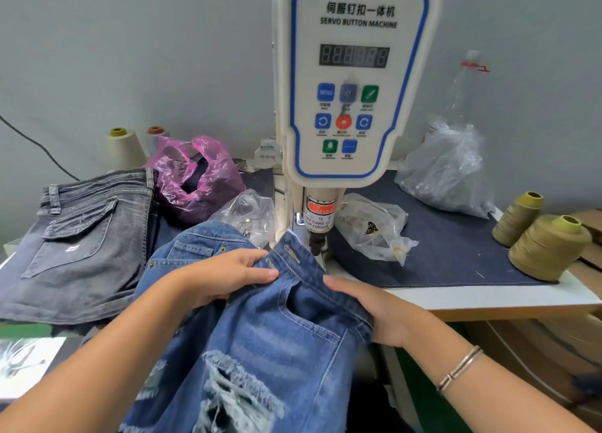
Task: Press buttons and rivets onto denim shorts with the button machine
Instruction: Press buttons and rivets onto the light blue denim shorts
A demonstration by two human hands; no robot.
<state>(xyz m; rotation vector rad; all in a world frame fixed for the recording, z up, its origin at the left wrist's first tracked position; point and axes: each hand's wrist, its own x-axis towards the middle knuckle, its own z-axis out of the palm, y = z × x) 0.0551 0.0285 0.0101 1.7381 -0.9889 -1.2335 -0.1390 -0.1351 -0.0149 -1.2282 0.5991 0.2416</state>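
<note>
Under the press head of the button machine, just below its dark punch, I have the waistband of the blue denim shorts drawn up toward the die, so I judge this to be the positioning step: the cloth is being lined up, not yet pressed. My left hand lies on the waistband from the left, fingers long and nearly straight, their tips pressing the fold flat; it grasps nothing that I can see. My right hand comes in from the right, fingers curled round the side edge of the shorts, thumb on top, gripping the cloth. Both forearms reach forward and converge on the band, the right wrist wearing a thin bracelet. Next, as I judge it, the marked spot must slide squarely beneath the punch, with fingertips kept clear of it. Grey shorts lie stacked well to the left, and clear bags sit near the machine's base.
</note>
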